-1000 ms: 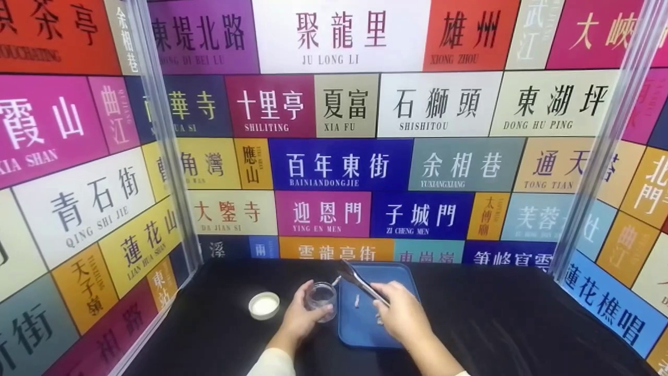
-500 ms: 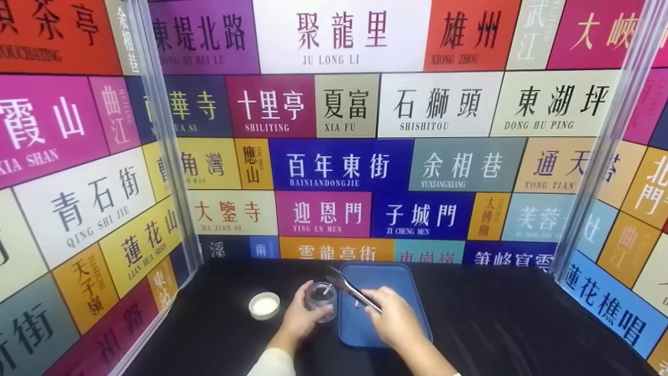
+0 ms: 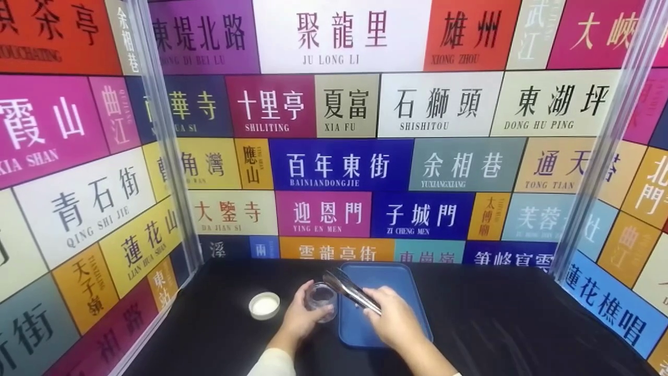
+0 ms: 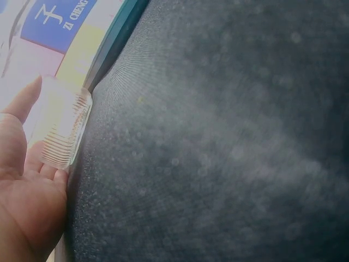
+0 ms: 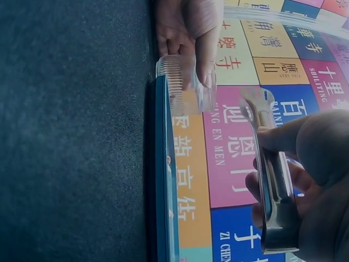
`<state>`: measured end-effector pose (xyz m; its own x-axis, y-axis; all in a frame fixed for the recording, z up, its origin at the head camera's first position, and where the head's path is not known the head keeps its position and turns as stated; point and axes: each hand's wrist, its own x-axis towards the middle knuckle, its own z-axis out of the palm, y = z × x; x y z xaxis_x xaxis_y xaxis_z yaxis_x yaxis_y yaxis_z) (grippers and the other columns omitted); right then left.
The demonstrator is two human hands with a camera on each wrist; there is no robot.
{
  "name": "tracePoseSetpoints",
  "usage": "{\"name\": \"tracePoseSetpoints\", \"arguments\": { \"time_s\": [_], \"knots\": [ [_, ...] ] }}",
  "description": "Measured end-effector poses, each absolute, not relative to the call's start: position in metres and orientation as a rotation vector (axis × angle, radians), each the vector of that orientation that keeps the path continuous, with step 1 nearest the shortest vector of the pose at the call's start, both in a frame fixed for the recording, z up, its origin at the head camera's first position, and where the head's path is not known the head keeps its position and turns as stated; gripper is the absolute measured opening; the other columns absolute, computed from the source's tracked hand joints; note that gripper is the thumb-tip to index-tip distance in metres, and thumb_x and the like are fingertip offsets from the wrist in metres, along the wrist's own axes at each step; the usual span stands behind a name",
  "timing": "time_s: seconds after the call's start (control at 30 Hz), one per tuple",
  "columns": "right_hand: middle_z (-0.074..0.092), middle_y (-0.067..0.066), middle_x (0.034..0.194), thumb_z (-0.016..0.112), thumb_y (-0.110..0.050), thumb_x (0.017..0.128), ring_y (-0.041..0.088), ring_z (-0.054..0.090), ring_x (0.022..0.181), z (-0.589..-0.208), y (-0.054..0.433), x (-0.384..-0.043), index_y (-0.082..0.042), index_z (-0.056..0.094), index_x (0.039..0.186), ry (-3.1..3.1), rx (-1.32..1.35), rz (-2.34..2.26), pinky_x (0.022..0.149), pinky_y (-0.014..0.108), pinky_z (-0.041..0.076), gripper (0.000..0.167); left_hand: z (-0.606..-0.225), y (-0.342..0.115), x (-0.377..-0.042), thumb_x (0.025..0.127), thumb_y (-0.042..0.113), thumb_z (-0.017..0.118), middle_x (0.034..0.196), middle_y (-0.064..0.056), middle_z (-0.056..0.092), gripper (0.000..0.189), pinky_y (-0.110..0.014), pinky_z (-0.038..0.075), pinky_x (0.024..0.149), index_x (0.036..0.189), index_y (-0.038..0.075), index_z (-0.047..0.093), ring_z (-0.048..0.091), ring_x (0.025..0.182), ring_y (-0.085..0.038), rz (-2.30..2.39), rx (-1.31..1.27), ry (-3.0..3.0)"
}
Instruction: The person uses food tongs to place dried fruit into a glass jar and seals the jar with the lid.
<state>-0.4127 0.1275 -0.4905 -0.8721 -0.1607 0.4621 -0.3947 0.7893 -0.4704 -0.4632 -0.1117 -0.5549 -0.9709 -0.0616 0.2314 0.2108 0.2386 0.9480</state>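
My left hand point(image 3: 298, 317) grips a clear, ribbed jar point(image 3: 324, 309) with its mouth uncovered, fingers along the far side and thumb at the front. In the left wrist view the jar point(image 4: 68, 128) stands partly beyond the thumb and fingers. Metal tongs point(image 3: 350, 288) are in my right hand point(image 3: 395, 317), their tips beside the jar's upper right rim. The right wrist view shows the tongs point(image 5: 277, 191) with tips close together and no piece visible at them. Under the right hand lies a blue tray point(image 3: 403, 278); small pale pieces point(image 5: 169, 160) show along it.
A round white lid point(image 3: 264, 305) rests on the black cloth point(image 3: 224, 334) left of the jar. Clear upright posts point(image 3: 172, 136) stand at both back corners, before a wall point(image 3: 344, 104) of coloured name panels.
The tongs have moved left from over the tray to the jar's mouth. A small pale piece at their tips, seen over the mouth half a second ago, no longer shows there.
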Motion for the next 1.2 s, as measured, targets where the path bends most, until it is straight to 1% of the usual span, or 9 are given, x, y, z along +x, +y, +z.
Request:
{"name": "tracePoseSetpoints", "arguments": {
  "time_s": [0.13,0.3,0.53,0.67,0.77,0.9,0.97,1.1,1.2],
  "knots": [
    [0.072,0.005,0.126,0.083,-0.023,0.092,0.025,0.070,0.109,-0.489,0.127,-0.413,-0.017,0.070,0.142,-2.637,0.348,0.839,0.099,0.052,0.060,0.052,-0.556,-0.112,-0.464,0.085,0.014,0.089,0.164,-0.026,0.048,0.091,-0.062,0.037,0.127,0.161,0.006,0.040,0.049,0.148,-0.048,-1.850,-0.158,-2.267],
    [0.070,0.007,0.131,0.082,-0.025,0.093,0.027,0.069,0.112,-0.489,0.129,-0.414,-0.015,0.067,0.145,-2.663,0.287,0.866,0.101,0.055,0.059,0.055,-0.556,-0.112,-0.464,0.084,0.014,0.089,0.163,-0.026,0.048,0.092,-0.063,0.036,0.127,0.161,0.007,0.041,0.049,0.148,-0.048,-1.850,-0.145,-2.269],
    [0.069,0.010,0.129,0.083,-0.022,0.092,0.028,0.070,0.111,-0.491,0.140,-0.423,-0.012,0.066,0.146,-2.670,0.192,0.868,0.101,0.054,0.059,0.058,-0.555,-0.111,-0.464,0.084,0.014,0.090,0.163,-0.026,0.049,0.091,-0.063,0.035,0.128,0.160,0.006,0.042,0.049,0.148,-0.048,-1.830,-0.148,-2.269],
    [0.068,0.011,0.129,0.082,-0.021,0.092,0.029,0.070,0.113,-0.494,0.149,-0.427,-0.010,0.064,0.147,-2.739,0.132,0.856,0.104,0.056,0.058,0.059,-0.555,-0.111,-0.464,0.084,0.014,0.090,0.163,-0.026,0.048,0.091,-0.062,0.035,0.128,0.161,0.005,0.041,0.048,0.149,-0.047,-1.842,-0.155,-2.262],
    [0.068,0.013,0.129,0.084,-0.023,0.092,0.032,0.070,0.116,-0.496,0.154,-0.429,-0.009,0.065,0.146,-2.786,0.123,0.829,0.106,0.059,0.057,0.060,-0.555,-0.111,-0.465,0.084,0.016,0.090,0.163,-0.025,0.049,0.091,-0.062,0.035,0.128,0.161,0.007,0.041,0.049,0.149,-0.047,-1.841,-0.143,-2.269],
    [0.069,0.015,0.128,0.086,-0.025,0.089,0.036,0.070,0.117,-0.501,0.157,-0.432,-0.007,0.066,0.145,-2.823,0.125,0.804,0.107,0.060,0.056,0.061,-0.555,-0.111,-0.464,0.084,0.018,0.090,0.163,-0.024,0.049,0.091,-0.063,0.036,0.128,0.161,0.009,0.042,0.049,0.148,-0.046,-1.832,-0.118,-2.290],
    [0.069,0.015,0.127,0.087,-0.026,0.088,0.036,0.070,0.116,-0.503,0.158,-0.432,-0.007,0.067,0.144,-2.839,0.122,0.796,0.106,0.061,0.056,0.062,-0.555,-0.111,-0.464,0.084,0.018,0.090,0.163,-0.024,0.049,0.092,-0.063,0.036,0.127,0.161,0.009,0.042,0.049,0.148,-0.046,-1.833,-0.115,-2.295],
    [0.070,0.014,0.122,0.088,-0.025,0.087,0.034,0.070,0.109,-0.508,0.158,-0.433,-0.008,0.069,0.140,-2.880,0.129,0.742,0.102,0.060,0.058,0.059,-0.554,-0.111,-0.463,0.084,0.020,0.090,0.162,-0.024,0.051,0.091,-0.065,0.036,0.127,0.161,0.011,0.043,0.050,0.147,-0.047,-1.812,-0.098,-2.313],
    [0.070,0.017,0.124,0.086,-0.023,0.089,0.036,0.070,0.112,-0.511,0.158,-0.434,-0.007,0.071,0.139,-2.920,0.135,0.693,0.103,0.060,0.057,0.055,-0.553,-0.111,-0.462,0.084,0.020,0.090,0.161,-0.024,0.051,0.091,-0.065,0.036,0.126,0.161,0.011,0.043,0.051,0.146,-0.047,-1.795,-0.095,-2.319]
  ]
}}
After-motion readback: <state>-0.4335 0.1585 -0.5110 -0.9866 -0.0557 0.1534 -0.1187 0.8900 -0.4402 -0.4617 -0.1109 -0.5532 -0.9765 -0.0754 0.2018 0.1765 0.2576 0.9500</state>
